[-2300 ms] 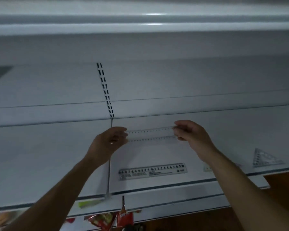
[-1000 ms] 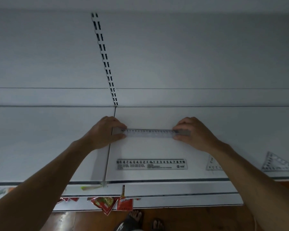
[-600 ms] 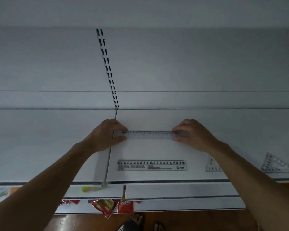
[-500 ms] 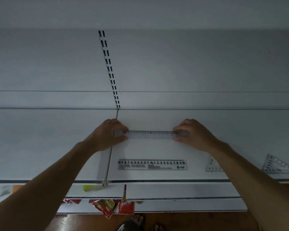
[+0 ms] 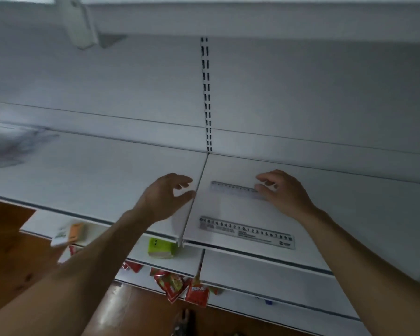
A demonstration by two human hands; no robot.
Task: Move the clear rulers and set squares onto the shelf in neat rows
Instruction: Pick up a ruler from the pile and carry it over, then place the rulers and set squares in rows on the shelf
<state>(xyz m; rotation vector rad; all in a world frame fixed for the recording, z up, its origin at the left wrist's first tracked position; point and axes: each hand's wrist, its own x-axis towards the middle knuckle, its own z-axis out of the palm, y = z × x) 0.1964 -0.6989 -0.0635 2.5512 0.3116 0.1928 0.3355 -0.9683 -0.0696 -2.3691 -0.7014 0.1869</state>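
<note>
We see the clear ruler (image 5: 235,189) flat on the shelf (image 5: 349,209) behind the numbered ruler (image 5: 246,232), left hand (image 5: 164,197) spread and empty, right hand (image 5: 280,192) fingertips on its end; lifting off carelessly may skew the row

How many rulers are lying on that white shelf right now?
2. One clear ruler lies farther back, its right end under the right hand. The other, boldly numbered ruler lies near the shelf front edge. More may be out of view.

Left hand (image 5: 166,196) has let go of the back ruler (image 5: 234,189) and pulled off toward 9 o'clock, fingers spread. View swung left too, so everything sits tilted now.
</note>
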